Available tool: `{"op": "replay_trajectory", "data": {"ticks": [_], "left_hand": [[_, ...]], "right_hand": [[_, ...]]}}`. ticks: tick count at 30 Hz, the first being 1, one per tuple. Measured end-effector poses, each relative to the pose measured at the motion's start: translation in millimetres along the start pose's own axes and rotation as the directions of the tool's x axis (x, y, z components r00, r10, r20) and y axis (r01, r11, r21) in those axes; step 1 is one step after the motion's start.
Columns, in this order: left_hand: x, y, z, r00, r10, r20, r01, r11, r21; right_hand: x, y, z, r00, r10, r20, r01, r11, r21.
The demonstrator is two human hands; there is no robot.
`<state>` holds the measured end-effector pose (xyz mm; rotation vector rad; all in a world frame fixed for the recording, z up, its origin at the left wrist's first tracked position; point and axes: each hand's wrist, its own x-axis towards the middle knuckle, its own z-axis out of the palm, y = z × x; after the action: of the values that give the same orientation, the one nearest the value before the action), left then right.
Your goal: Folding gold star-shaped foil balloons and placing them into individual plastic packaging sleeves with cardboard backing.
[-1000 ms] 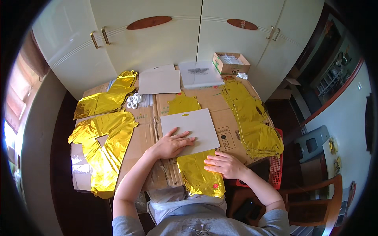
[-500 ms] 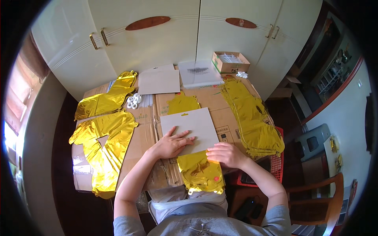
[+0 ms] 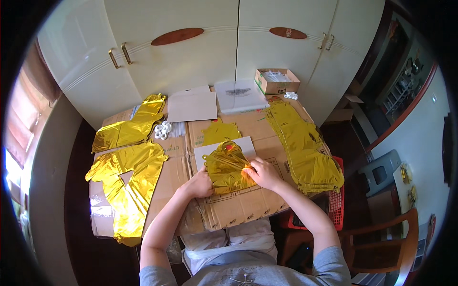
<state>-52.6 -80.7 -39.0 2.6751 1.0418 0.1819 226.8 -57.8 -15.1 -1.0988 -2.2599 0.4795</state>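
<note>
- Centrally, flattened brown cardboard worktop (image 3: 238,209); stack of gold foil balloons (image 3: 305,143) along its right edge.
- White rectangular card (image 3: 248,144) lies under the work.
- Crumpled gold foil balloon (image 3: 226,167) sits on the card, half folded; folding step seems underway.
- Left hand (image 3: 200,185) presses its edge, fingers curled.
- Right hand (image 3: 261,172) pinches its right side; flattening likely needs even pressure.

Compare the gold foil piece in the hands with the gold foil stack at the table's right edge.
The held foil piece is small and crumpled, lying on a white card between the left hand and right hand. The foil stack is long, flat, many-layered and untouched. Both are shiny gold foil.
</note>
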Motion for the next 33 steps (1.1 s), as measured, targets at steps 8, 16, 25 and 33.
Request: {"op": "replay_trajectory", "data": {"ticks": [8, 16, 25, 33], "left_hand": [[-2, 24, -35, 0.987, -0.063, 0.150, 0.038, 0.985, 0.167], [-26, 146, -62, 0.845, -0.524, -0.103, 0.528, 0.849, 0.011], [-27, 187, 19, 0.933, -0.253, -0.255, 0.309, 0.927, 0.214], [-33, 193, 23, 0.897, -0.386, -0.215, 0.428, 0.880, 0.206]], "right_hand": [[-2, 1, 9, 0.993, -0.096, -0.068, 0.084, 0.984, -0.158], [-6, -7, 6, 0.994, -0.103, -0.028, 0.096, 0.978, -0.183], [-49, -39, 10, 0.984, -0.174, -0.033, 0.166, 0.972, -0.169], [-49, -41, 8, 0.993, -0.114, -0.041, 0.108, 0.986, -0.130]]}}
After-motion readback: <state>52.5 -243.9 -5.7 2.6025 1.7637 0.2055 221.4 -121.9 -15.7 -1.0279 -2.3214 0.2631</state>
